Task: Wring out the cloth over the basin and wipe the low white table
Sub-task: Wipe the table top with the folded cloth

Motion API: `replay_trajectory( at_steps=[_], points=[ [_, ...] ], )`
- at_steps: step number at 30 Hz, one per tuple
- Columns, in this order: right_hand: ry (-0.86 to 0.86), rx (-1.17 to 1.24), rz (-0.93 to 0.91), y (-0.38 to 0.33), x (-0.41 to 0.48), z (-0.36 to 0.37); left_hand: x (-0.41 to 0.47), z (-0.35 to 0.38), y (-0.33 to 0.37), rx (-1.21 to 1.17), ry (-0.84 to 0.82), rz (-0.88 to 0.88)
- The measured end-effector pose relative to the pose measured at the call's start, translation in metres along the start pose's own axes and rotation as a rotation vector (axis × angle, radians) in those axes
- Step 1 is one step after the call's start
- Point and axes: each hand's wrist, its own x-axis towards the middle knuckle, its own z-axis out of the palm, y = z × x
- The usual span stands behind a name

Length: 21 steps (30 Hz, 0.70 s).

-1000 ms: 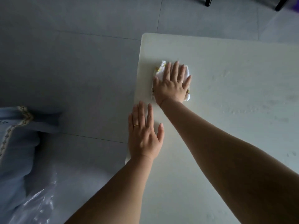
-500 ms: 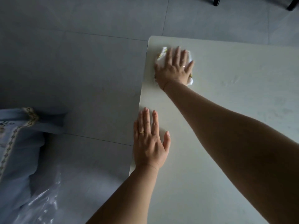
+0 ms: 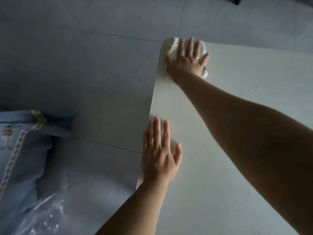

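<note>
Floor (image 3: 84,73): grey tiles are filling the left and top of the head view; no basin is showing anywhere in it.
Surface (image 3: 254,78): the low white top is taking up the right side, its left edge running away from the person and its far left corner sitting at upper centre.
Blue fabric (image 3: 20,141): a trimmed, cushion-like piece is lying on the floor at the left, well apart from the surface.
Clear plastic (image 3: 47,212): it is lying crumpled just beside that fabric, nearer the person.
Right hand (image 3: 188,60): it is reaching out to the far left corner and pressing down flat on the cloth.
Left hand (image 3: 159,155): it is resting palm down on the left edge, nearer the person and well apart from the cloth, and seems to be bracing the body.
Cloth (image 3: 173,46): the white wad is lying directly under the right palm, its edges peeking out past the fingertips and beside the wrist; its long axis is looking roughly in line with the hand.
Coming move: judging from this, most of the surface to be wiped is lying to the right of the cloth and back toward the person.
Right fingers (image 3: 192,45): they are lying straight and spread, pressing the cloth rather than gripping it.
Left fingers (image 3: 157,131): they are lying straight and together, holding nothing.
</note>
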Motion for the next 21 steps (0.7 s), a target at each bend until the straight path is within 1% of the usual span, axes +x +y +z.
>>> replay_trajectory(
  at_steps=[2, 4, 6, 8, 11, 14, 15, 16, 17, 19, 21],
  points=[
    [-0.023, -0.011, -0.172, -0.006, -0.01, 0.006, 0.0, -0.001, 0.0, 0.004, -0.001, 0.003],
    [-0.033, -0.046, -0.318, 0.013, -0.012, 0.002, 0.0, -0.001, 0.0, 0.013, 0.0, 0.004],
    [-0.009, -0.081, -0.367, 0.044, -0.007, -0.004, 0.002, -0.002, 0.001, 0.016, -0.005, 0.002],
    [0.013, -0.073, -0.283, 0.082, 0.0, -0.01, 0.001, -0.003, 0.0, 0.015, -0.02, 0.005],
    [0.038, -0.031, -0.073, 0.128, 0.003, -0.019, 0.001, -0.005, -0.008, 0.034, -0.017, -0.001],
    [0.055, 0.058, 0.159, 0.118, 0.001, -0.018, 0.007, -0.007, -0.017, 0.052, -0.002, -0.016],
    [0.067, 0.072, 0.209, 0.101, -0.002, -0.014, 0.008, -0.008, -0.022, 0.055, 0.0, -0.019],
    [0.086, 0.054, 0.259, 0.102, -0.011, -0.016, 0.008, -0.008, -0.009, 0.053, -0.002, 0.016],
    [0.094, 0.038, 0.259, 0.104, -0.021, -0.017, 0.006, -0.007, 0.005, 0.046, -0.009, 0.045],
    [0.055, 0.019, 0.072, 0.086, -0.032, -0.008, 0.004, -0.007, 0.005, 0.05, -0.023, 0.024],
    [0.022, -0.021, -0.116, 0.091, -0.04, -0.008, 0.004, -0.006, 0.004, 0.05, -0.024, 0.012]
  ],
)
